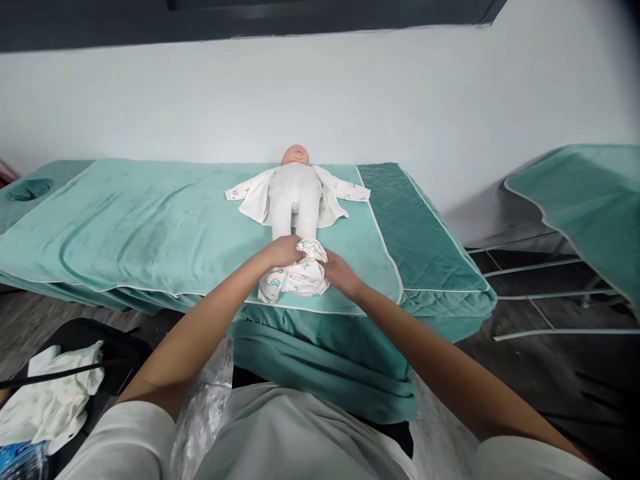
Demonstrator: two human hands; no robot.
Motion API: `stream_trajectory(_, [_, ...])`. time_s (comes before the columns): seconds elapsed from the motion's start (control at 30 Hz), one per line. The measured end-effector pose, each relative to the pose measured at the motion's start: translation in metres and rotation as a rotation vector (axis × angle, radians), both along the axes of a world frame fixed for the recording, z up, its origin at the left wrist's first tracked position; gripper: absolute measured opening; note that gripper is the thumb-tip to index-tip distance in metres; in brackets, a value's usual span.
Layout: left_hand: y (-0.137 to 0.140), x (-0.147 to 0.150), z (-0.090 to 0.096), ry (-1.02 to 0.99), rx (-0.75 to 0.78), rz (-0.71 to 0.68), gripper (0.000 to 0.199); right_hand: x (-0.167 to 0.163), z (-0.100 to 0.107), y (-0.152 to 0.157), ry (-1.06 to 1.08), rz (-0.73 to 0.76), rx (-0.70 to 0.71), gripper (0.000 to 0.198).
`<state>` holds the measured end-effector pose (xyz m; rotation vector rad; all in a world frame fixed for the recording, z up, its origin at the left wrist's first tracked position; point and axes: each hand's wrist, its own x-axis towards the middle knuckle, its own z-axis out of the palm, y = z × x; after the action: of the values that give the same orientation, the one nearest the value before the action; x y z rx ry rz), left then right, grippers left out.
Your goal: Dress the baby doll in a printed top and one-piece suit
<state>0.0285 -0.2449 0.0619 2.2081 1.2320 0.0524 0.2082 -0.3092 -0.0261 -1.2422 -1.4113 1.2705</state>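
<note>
On its back on the green-covered bed lies a baby doll [296, 183] with a white cloth body. Its arms are spread in the sleeves of a white printed baby shirt [260, 193], which hangs open at the front. At the doll's lower legs, my left hand [284, 251] is closed on bunched baby pants [304, 277] with a small coloured print. My right hand [340, 273] grips the right side of the same pants. The doll's feet are hidden by the fabric and my hands.
The bed [150, 220] runs along a white wall, with a face hole at its left end. A black chair [125, 347] at lower left holds crumpled white cloth [55, 400] and a plastic bottle [25, 461]. Another green-draped bed [590, 193] on metal legs stands at right.
</note>
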Motion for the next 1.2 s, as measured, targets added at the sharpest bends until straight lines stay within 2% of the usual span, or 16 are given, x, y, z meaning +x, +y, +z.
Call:
stream_trajectory(0.1, [-0.003, -0.007, 0.003, -0.200, -0.122, 0.061, 0.019, -0.003, -0.001, 0.001, 0.005, -0.112, -0.013, 0.044])
stream_trajectory(0.2, [-0.002, -0.016, 0.005, -0.464, -0.355, 0.123, 0.016, -0.004, 0.002, 0.002, 0.062, -0.203, 0.024, 0.046])
stream_trajectory(0.33, [0.003, -0.026, 0.005, -0.693, -0.695, 0.145, 0.044, -0.001, 0.003, 0.009, 0.112, -0.304, 0.102, 0.039])
stream_trajectory(0.43, [0.008, -0.026, 0.003, -0.731, -0.768, 0.124, 0.060, 0.000, 0.000, 0.019, 0.102, -0.374, 0.165, 0.032])
stream_trajectory(0.53, [0.013, -0.020, -0.001, -0.685, -0.671, 0.151, 0.053, 0.000, -0.003, 0.031, 0.084, -0.424, 0.212, 0.030])
stream_trajectory(0.7, [0.024, -0.002, -0.003, -0.564, -0.323, 0.190, 0.028, 0.000, -0.004, 0.048, 0.059, -0.491, 0.221, 0.030])
stream_trajectory(0.87, [0.035, 0.013, -0.001, -0.515, -0.055, 0.229, 0.011, 0.005, -0.009, 0.066, 0.045, -0.574, 0.254, 0.027])
stream_trajectory(1.07, [0.040, 0.021, -0.005, -0.463, 0.199, 0.255, 0.008, 0.012, -0.018, 0.077, 0.342, -0.447, 0.156, 0.040])
stream_trajectory(1.13, [0.040, 0.020, -0.005, -0.468, 0.245, 0.258, 0.010, 0.014, -0.018, 0.078, 0.354, -0.407, 0.160, 0.043])
stream_trajectory(1.2, [0.041, 0.019, -0.005, -0.484, 0.262, 0.265, 0.012, 0.016, -0.019, 0.079, 0.275, -0.436, 0.220, 0.039])
